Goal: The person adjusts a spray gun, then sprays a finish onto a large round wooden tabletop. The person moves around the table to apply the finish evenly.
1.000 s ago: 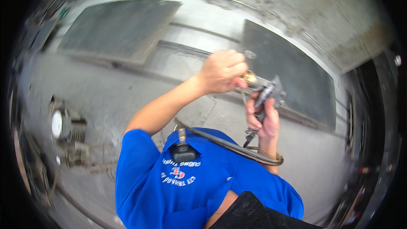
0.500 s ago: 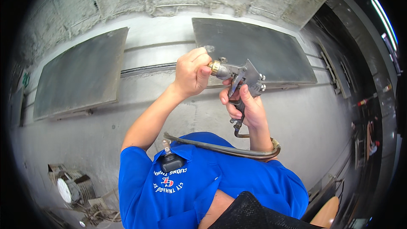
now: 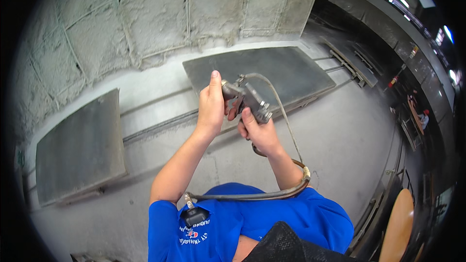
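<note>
A grey metal spray gun (image 3: 250, 98) is held up in front of my chest. My right hand (image 3: 262, 133) wraps its handle, thumb along the back of the body. At the gun's front end, my left hand (image 3: 212, 104) has its thumb pointing up and its fingers curled behind the nozzle, partly hidden. From the gun's top a thin pale hose (image 3: 281, 106) arcs down past my right forearm. A thicker hose (image 3: 242, 197) crosses my chest and bends upward beside that forearm.
Beyond my hands lies a dark flat panel (image 3: 296, 70); another dark panel (image 3: 80, 148) is at left. Both sit above rails on the grey floor (image 3: 204, 170). A dusty ribbed wall (image 3: 155, 14) stands behind. A person (image 3: 424, 119) is far off at right, near an orange-brown board (image 3: 399, 223).
The view has swung right. The gun has turned in my hands, and my left thumb now points up. The thin hose at the gun's top has come into sight.
</note>
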A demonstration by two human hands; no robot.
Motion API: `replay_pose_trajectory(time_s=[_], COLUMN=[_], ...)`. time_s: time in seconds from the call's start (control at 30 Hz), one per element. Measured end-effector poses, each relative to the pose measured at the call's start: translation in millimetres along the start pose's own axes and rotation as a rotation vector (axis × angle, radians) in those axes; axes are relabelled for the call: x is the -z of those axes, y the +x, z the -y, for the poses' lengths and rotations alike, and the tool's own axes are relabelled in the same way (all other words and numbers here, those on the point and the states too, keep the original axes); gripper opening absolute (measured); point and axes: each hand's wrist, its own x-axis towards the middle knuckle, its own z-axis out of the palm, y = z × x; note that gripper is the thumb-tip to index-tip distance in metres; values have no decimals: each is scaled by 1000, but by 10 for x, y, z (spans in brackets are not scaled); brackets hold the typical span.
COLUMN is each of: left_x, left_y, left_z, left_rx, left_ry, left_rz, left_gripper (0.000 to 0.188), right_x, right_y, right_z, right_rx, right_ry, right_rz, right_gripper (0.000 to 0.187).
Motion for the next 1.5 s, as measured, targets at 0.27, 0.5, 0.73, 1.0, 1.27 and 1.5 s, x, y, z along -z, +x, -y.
replay_pose_trajectory(time_s=[0.27,0.5,0.73,1.0,1.27,1.5], left_x=[-226,-186,222,214,-539,-787], left_y=[217,428,497,787,1510,1202], left_z=[-455,-645,-1122,-1645,-2026,-1939], left_rx=[-120,-146,-397,-632,-576,-411], left_ry=[-49,-23,163,-150,-172,-122], left_rz=[116,180,58,87,255,248], left_gripper=[50,50,59,51,40,45], right_x=[53,-6,405,541,237,145], right_y=[250,408,1196,1314,1120,1140], right_z=[227,424,1367,1826,1687,1808], right_rx=[169,246,432,416,341,399], right_ry=[-25,-117,-112,-111,-100,-198], right_rz=[16,23,-345,-282,-136,-248], right_gripper=[62,64,56,65,66,65])
